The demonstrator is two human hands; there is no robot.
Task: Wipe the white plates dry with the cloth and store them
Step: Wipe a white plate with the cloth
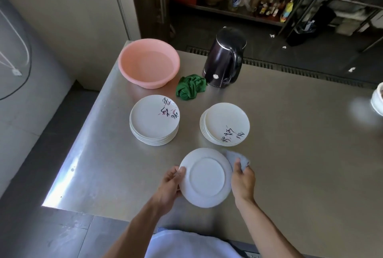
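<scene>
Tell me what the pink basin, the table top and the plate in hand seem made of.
The pink basin: likely plastic, matte, with soft even colour and a rolled rim. The table top: looks like stainless steel, brushed, with blurry reflections and bright edge glare. The plate: ceramic or melamine, smooth white with faint sheen; cannot tell which.

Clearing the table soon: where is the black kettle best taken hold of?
By its loop handle, coming from the right: the black kettle stands upright with the handle turned that way, and the green cloth lies close by its left base.
</scene>
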